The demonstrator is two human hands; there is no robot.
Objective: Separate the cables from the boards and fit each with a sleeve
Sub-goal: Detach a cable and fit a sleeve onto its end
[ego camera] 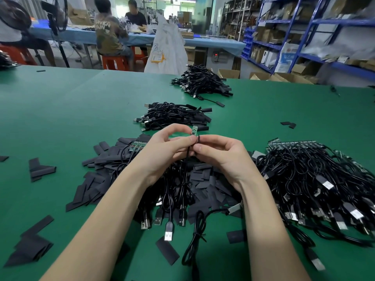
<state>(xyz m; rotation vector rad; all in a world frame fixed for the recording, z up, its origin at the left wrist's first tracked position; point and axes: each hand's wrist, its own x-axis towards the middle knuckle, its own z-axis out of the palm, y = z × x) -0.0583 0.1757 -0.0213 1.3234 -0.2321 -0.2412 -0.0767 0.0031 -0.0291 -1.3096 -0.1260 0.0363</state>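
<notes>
Above the sleeve pile point(154, 175), our left hand point(162, 151) pinches the board point(194, 131), our right hand point(221, 153) pinches a sleeve point(198, 138); misalignment could snag it.

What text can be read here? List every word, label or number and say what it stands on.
"UNKN" over "OWN", partly creased: back of the seated person's shirt.
Handwritten marks and a yellow label on the white sack: too blurred to read.
Blue print on the white bag by the shelving: too blurred to read.
Red display on the box under the far table: unreadable.
</notes>
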